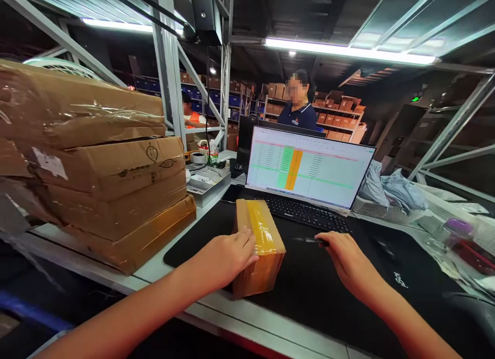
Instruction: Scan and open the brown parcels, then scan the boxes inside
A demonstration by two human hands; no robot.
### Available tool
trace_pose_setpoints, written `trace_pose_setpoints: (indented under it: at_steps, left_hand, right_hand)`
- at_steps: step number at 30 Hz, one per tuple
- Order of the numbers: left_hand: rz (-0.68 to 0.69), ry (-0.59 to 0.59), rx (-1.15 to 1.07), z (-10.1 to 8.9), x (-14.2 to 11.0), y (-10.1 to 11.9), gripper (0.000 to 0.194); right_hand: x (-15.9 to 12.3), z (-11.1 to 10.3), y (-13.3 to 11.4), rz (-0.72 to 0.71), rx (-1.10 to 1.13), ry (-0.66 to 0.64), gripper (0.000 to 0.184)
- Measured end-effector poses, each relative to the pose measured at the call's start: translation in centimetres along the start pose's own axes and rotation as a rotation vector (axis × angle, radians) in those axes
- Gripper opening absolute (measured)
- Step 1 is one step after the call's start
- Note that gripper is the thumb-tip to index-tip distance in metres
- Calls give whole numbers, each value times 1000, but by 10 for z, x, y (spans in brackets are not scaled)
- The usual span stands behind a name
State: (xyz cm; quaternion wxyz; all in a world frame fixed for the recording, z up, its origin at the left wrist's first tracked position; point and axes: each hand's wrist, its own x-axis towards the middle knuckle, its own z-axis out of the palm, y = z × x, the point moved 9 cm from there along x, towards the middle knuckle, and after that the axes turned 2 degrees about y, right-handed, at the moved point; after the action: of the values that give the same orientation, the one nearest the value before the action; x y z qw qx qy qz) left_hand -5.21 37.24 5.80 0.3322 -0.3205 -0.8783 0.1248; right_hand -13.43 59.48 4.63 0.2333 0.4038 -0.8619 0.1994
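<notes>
A small cardboard box (265, 227) with yellow tape along its top stands near the front edge of the desk, on a black mat. My left hand (234, 250) is against the box's left side and top edge, fingers bent over it and holding it. To the right of the box, my right hand (342, 250) is closed around a slim, dark, knife-like tool (311, 240). The tool's thin end points left toward the box, apart from it, and is blurred. My right palm faces down and hides part of the handle.
Large taped cartons (127, 189) are stacked at the left. Behind the box are a keyboard (305, 214) and a monitor (305, 165) showing a spreadsheet. A metal tray (211, 186) sits left of the monitor; plastic bags (402, 189) lie right. A person (299, 114) stands beyond the monitor.
</notes>
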Motion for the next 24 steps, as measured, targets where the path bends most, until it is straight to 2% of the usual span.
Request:
trace_pose_setpoints:
  at_steps: [3,6,8,11,14,19,24]
  left_hand:
    - [87,92,-6,-9,-22,-15,27]
    - [70,127,-92,-13,-47,-36,31]
    - [17,159,-190,-13,-62,-47,36]
    - [-126,193,-416,-6,-79,-63,39]
    - [-293,269,-624,2,-93,-72,33]
    - [-394,376,-768,10,-107,-70,31]
    - [-397,434,-808,13,-113,-70,33]
  right_hand:
    - [34,-8,-25,-206,-91,-148,31]
    - [72,-6,-57,-387,-144,-260,29]
    - [99,2,-83,-524,-178,-279,36]
    - [141,20,-123,-728,-243,-238,50]
    - [172,46,-154,-904,-335,-194,49]
    - [186,76,-177,-1027,-323,-146,47]
    - [181,72,-182,-989,-239,32,50]
